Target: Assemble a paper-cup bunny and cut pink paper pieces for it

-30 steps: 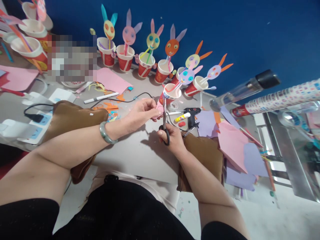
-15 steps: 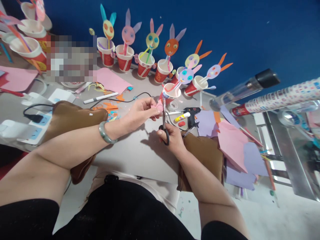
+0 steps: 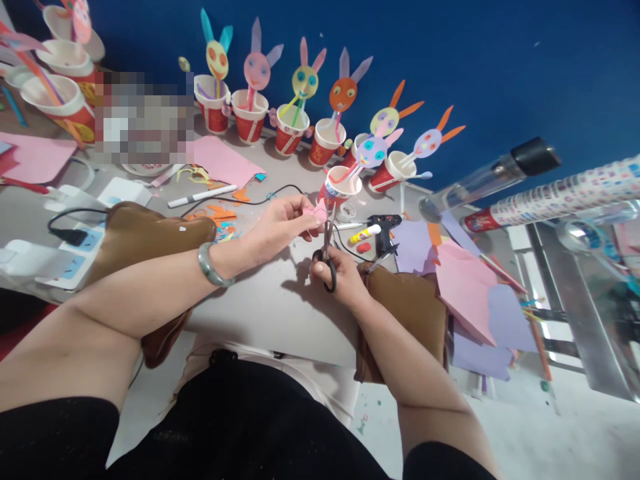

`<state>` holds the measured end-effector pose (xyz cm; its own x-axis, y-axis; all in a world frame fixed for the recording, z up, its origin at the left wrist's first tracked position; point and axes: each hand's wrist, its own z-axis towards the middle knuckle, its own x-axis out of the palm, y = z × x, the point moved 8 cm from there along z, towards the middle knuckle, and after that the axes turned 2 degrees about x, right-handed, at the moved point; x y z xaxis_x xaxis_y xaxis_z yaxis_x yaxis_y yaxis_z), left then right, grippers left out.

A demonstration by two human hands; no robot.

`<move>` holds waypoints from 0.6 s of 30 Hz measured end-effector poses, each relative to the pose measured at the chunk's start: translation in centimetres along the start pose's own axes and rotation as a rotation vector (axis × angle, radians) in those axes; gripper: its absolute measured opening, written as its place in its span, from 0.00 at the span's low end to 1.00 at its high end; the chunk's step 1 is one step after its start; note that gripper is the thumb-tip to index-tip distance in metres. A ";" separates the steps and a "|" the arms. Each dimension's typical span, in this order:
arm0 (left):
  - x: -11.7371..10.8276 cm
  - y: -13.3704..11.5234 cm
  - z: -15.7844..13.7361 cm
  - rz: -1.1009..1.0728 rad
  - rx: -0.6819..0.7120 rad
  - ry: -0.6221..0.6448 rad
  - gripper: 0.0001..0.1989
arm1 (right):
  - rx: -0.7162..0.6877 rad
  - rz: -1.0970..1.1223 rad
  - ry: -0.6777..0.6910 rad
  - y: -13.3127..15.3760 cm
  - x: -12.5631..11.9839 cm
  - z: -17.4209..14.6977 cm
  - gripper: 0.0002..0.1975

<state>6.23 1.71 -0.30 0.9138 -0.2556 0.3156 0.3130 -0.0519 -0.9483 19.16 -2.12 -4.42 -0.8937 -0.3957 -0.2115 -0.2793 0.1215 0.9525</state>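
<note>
Between the fingertips of my left hand (image 3: 283, 230) is a small piece of pink paper (image 3: 317, 212), partly covered by the thumb. My right hand (image 3: 345, 277) grips a pair of scissors (image 3: 327, 250) by its black handles, with the blades pointing away from me and slightly parted beside the pink paper. Just beyond both hands stands a red and white paper cup (image 3: 341, 183) that carries a lilac paper rabbit face (image 3: 371, 153) with pink ears. A black glue gun (image 3: 384, 233) and a yellow and white glue stick (image 3: 365, 234) lie right of the scissors.
Several paper cups with rabbit figures line the blue wall, including a pink-faced one (image 3: 257, 71). Orange paper scraps (image 3: 219, 215) and a white marker (image 3: 201, 195) lie to the left, near a power strip (image 3: 80, 257). Pink paper sheets (image 3: 465, 287) and brown cushions (image 3: 410, 307) sit at the right.
The scissor blades have parted and the handles have spread, with my right hand shifting slightly left. My left hand still holds the pink paper in nearly the same place.
</note>
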 end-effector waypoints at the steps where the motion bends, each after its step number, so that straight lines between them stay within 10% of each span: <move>1: 0.0 0.0 0.0 0.015 -0.003 0.003 0.12 | -0.004 0.001 0.011 0.0 0.1 0.0 0.31; 18: 0.2 0.9 0.1 0.135 -0.076 0.061 0.07 | 0.037 0.044 0.040 -0.2 0.2 -0.1 0.29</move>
<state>6.71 1.71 -1.06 0.9280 -0.3235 0.1847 0.1658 -0.0853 -0.9825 19.12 -2.33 -4.65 -0.8909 -0.4251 -0.1599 -0.2532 0.1725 0.9519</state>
